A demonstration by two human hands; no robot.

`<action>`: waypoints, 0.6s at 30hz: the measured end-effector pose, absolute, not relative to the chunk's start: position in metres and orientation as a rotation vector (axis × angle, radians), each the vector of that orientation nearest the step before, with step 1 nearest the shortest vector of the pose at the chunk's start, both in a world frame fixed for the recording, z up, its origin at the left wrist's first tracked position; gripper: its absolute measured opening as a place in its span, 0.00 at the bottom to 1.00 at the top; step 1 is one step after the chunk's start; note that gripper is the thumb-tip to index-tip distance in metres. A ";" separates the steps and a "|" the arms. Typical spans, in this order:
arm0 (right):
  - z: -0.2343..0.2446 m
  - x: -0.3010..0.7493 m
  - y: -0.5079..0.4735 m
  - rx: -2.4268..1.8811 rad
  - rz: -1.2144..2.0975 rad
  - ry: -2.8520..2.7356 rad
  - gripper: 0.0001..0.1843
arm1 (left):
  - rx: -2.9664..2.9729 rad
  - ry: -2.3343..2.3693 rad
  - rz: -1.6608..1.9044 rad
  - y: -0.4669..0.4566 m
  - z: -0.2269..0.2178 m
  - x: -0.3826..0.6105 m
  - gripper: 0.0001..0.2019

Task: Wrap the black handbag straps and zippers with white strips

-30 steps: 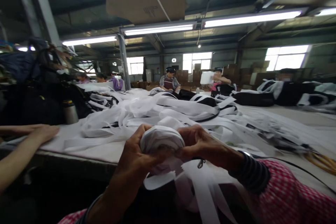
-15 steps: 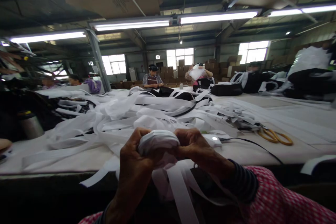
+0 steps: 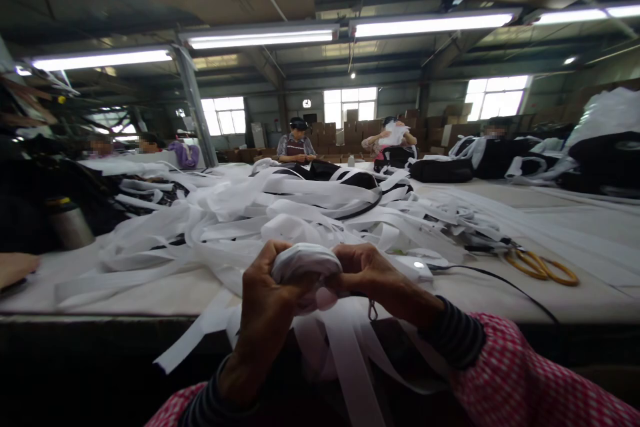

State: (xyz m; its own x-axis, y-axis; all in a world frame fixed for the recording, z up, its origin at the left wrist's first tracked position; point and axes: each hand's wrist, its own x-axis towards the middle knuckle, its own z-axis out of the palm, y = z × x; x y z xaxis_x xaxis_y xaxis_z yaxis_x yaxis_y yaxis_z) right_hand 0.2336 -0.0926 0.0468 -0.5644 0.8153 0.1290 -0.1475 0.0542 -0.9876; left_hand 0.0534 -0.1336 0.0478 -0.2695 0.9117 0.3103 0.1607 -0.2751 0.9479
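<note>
My left hand (image 3: 265,307) and my right hand (image 3: 373,273) are both closed around a rolled bundle of white fabric strips (image 3: 305,263), held just in front of the table's near edge. Loose ends of the white strips (image 3: 345,360) hang down from the bundle toward my lap. A large tangled heap of white strips (image 3: 280,213) lies on the table (image 3: 150,293) right behind my hands. My sleeves are red-and-white checked with dark striped cuffs.
Yellow-handled scissors (image 3: 543,267) lie on the table at the right, near a small white device (image 3: 415,265) with a black cable. A metal flask (image 3: 67,223) stands at the left. Another person's hand (image 3: 15,269) rests at the left edge. Workers sit at the far side.
The view swung right and then settled, bringing the scissors into sight. My hands keep the same grip on the bundle, turning it slightly. The other person's arm has drawn back to the left edge.
</note>
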 end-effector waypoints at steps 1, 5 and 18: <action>0.048 0.232 -0.092 -0.680 1.618 -1.591 0.14 | 1.339 1.346 1.594 -0.132 0.048 0.051 0.19; 0.049 0.220 -0.088 -0.711 1.545 -1.596 0.12 | 1.228 1.266 1.604 -0.125 0.053 0.046 0.19; 0.040 0.201 -0.081 -0.756 1.475 -1.606 0.11 | 1.356 1.330 1.681 -0.131 0.048 0.033 0.14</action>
